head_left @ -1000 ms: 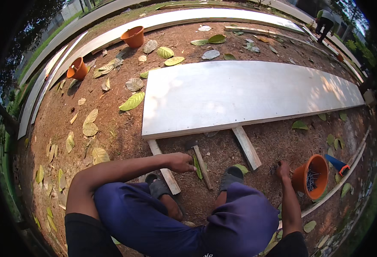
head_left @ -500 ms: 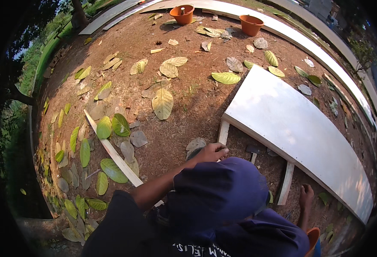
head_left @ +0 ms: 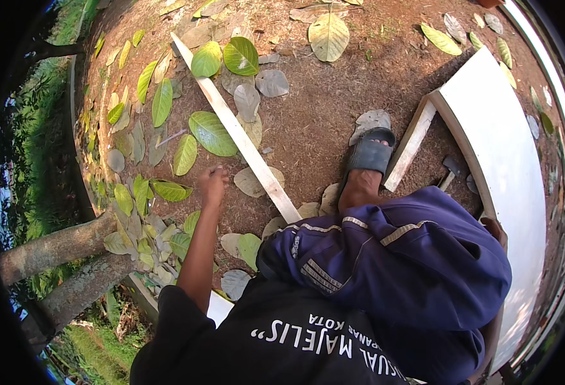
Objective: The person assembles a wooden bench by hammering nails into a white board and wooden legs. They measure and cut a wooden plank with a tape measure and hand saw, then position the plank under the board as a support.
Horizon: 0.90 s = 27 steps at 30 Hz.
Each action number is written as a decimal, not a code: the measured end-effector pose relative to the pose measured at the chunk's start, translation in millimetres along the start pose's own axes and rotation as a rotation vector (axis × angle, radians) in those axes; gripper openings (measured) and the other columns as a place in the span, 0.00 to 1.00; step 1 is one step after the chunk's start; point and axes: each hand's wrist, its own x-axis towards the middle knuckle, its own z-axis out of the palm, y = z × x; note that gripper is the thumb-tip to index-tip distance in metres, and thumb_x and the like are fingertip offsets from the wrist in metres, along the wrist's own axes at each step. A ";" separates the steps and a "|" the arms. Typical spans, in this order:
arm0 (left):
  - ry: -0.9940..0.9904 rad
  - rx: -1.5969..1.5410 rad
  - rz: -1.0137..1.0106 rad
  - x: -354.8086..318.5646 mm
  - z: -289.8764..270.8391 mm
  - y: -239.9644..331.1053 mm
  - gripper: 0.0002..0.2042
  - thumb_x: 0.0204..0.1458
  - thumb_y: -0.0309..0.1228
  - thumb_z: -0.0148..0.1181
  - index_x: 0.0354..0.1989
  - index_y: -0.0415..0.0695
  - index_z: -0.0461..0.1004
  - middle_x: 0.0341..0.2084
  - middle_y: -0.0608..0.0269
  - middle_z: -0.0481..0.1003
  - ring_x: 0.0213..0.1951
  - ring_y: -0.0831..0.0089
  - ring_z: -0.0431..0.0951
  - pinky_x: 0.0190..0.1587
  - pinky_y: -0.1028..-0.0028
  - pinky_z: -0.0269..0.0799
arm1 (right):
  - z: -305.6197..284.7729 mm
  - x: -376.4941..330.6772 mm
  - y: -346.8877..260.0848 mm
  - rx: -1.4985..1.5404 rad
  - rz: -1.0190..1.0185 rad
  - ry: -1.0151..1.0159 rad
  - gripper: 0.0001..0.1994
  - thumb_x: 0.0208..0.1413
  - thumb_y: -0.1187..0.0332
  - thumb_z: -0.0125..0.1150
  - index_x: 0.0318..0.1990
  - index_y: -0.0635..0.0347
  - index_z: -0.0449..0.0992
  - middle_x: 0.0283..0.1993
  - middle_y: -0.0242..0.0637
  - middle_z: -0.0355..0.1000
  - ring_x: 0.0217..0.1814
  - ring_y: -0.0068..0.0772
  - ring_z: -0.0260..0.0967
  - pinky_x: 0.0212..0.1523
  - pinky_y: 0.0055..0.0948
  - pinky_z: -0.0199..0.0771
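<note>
My left hand is raised over the leaf-strewn ground, left of a long pale wooden strip. Its fingers are curled closed, and whatever they may hold is too small to make out. On my right, part of my right hand shows past my trouser leg, beside a large white panel. Its fingers are mostly hidden. The panel has a wooden edge frame, and a short wooden leg extends from its corner. A hammer lies on the soil beside the panel's edge.
My sandalled foot stands near the wooden leg. Green and dry leaves cover much of the soil. Tree trunks rise at the left. A long white board runs along the far right, with part of an orange bucket at the top.
My view has swung down and left. My left hand has moved from near the panel's leg to the left side of the wooden strip. My right hand has become mostly hidden behind my leg.
</note>
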 end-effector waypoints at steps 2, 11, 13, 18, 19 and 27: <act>-0.012 -0.011 0.005 2.2 3.5 -0.6 0.12 0.63 0.32 0.57 0.49 0.38 0.75 0.33 0.62 0.78 0.31 0.76 0.77 0.31 0.76 0.73 | 23.1 2.6 -0.7 -0.078 -0.189 -0.036 0.13 0.58 0.67 0.62 0.47 0.63 0.78 0.45 0.47 0.77 0.45 0.44 0.79 0.44 0.36 0.78; -0.559 0.254 0.339 5.7 170.1 126.7 0.15 0.67 0.37 0.53 0.56 0.42 0.72 0.39 0.61 0.78 0.36 0.76 0.77 0.34 0.76 0.73 | 126.4 -112.4 80.6 0.117 0.256 -0.001 0.20 0.63 0.58 0.57 0.55 0.64 0.74 0.50 0.52 0.72 0.53 0.57 0.72 0.55 0.48 0.74; -0.669 0.381 0.410 7.5 238.5 180.5 0.15 0.68 0.37 0.53 0.56 0.42 0.72 0.39 0.62 0.78 0.36 0.76 0.77 0.34 0.77 0.72 | 169.9 -163.7 103.7 0.230 0.376 0.111 0.21 0.63 0.59 0.57 0.56 0.66 0.72 0.51 0.53 0.71 0.55 0.57 0.71 0.57 0.48 0.73; -1.016 0.615 0.855 -86.2 412.0 276.9 0.14 0.68 0.37 0.52 0.56 0.44 0.73 0.38 0.64 0.77 0.36 0.78 0.76 0.36 0.77 0.70 | 279.6 -225.0 82.9 0.263 0.799 0.578 0.22 0.58 0.63 0.61 0.56 0.67 0.70 0.54 0.55 0.69 0.56 0.58 0.70 0.56 0.49 0.72; -1.136 0.641 0.917 -106.4 445.3 287.5 0.13 0.69 0.36 0.51 0.55 0.43 0.74 0.36 0.64 0.76 0.35 0.77 0.75 0.37 0.76 0.70 | 292.4 -232.0 63.4 0.253 0.875 0.680 0.23 0.57 0.63 0.61 0.57 0.67 0.69 0.56 0.55 0.68 0.58 0.57 0.68 0.58 0.49 0.70; -1.675 1.001 1.457 -293.0 619.1 302.8 0.15 0.65 0.35 0.53 0.51 0.35 0.74 0.29 0.60 0.74 0.30 0.72 0.76 0.33 0.72 0.71 | 329.1 -211.0 -38.2 0.298 1.238 0.655 0.32 0.51 0.60 0.67 0.64 0.59 0.66 0.71 0.52 0.56 0.76 0.57 0.50 0.72 0.60 0.50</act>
